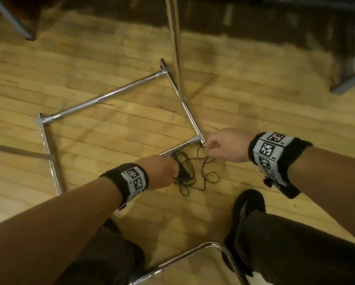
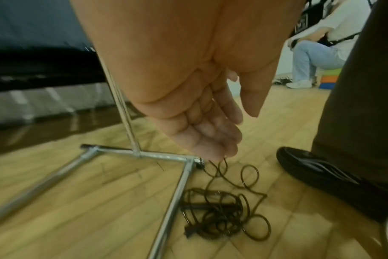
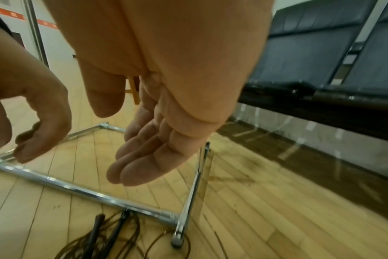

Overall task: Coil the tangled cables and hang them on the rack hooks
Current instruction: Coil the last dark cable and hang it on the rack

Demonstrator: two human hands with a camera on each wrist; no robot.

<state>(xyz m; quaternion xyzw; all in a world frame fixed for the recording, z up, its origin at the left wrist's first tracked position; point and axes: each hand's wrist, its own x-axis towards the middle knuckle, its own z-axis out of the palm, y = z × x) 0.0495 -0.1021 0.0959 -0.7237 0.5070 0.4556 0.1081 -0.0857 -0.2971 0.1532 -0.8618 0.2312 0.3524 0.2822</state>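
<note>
While cables (image 1: 190,173) lie tangled, hands just above.

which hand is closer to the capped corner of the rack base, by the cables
Right. The right hand is right beside that rack base corner, fingers nearly on it. The left hand is farther back, over the tangled cables on the floor.
</note>
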